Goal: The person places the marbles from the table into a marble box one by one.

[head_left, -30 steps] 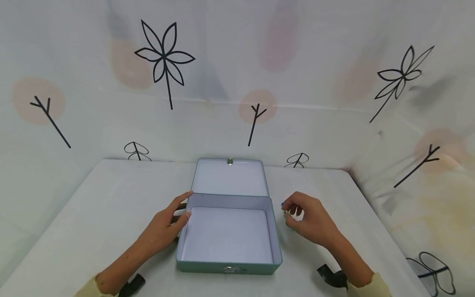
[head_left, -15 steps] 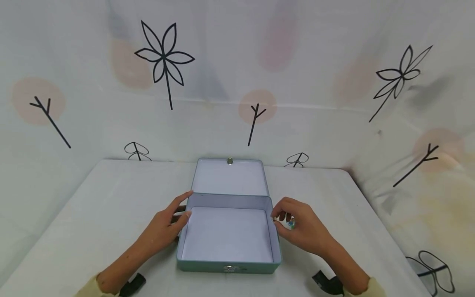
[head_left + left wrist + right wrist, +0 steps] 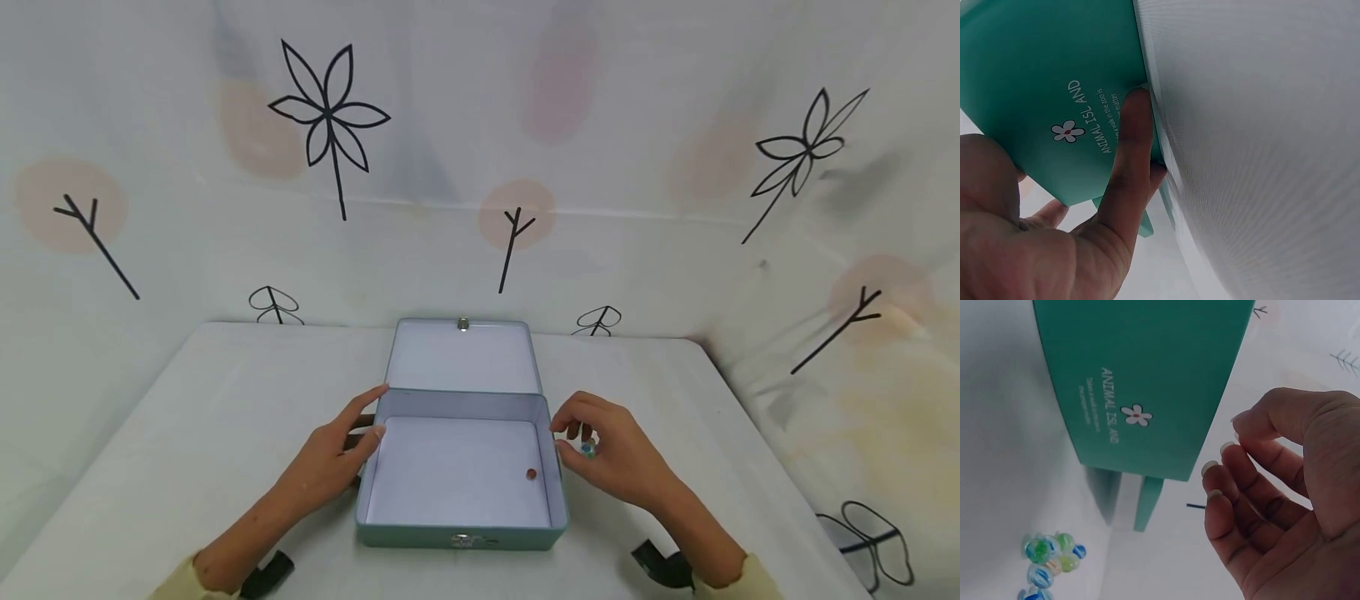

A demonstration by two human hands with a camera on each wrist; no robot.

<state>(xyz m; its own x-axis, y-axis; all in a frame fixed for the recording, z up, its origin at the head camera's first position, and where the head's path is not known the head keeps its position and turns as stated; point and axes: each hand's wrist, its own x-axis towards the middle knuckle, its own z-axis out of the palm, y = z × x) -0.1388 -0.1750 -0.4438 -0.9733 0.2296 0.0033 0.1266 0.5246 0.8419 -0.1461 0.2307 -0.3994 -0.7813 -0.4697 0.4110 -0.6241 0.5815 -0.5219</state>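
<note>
At three o'clock inside the box (image 3: 405,537) lay one brown ball (image 3: 531,474); marbles (image 3: 1052,547) apparently remained outside; left hand (image 3: 330,461), straight-fingered, touched its nine-o'clock side; right hand (image 3: 615,454), loosely curled, held nothing.

Box (image 3: 1160,344) — "ANIMAL ISLAND" (image 3: 1110,406) — finer print (image 3: 1089,403) mostly unclear

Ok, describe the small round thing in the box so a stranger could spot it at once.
On the white table, between the left hand and right hand, stands an open green box. Inside it, toward the right hand, lies a small round thing. It's reddish-brown and alone in there, unlike the mostly blue and green marbles outside.
</note>
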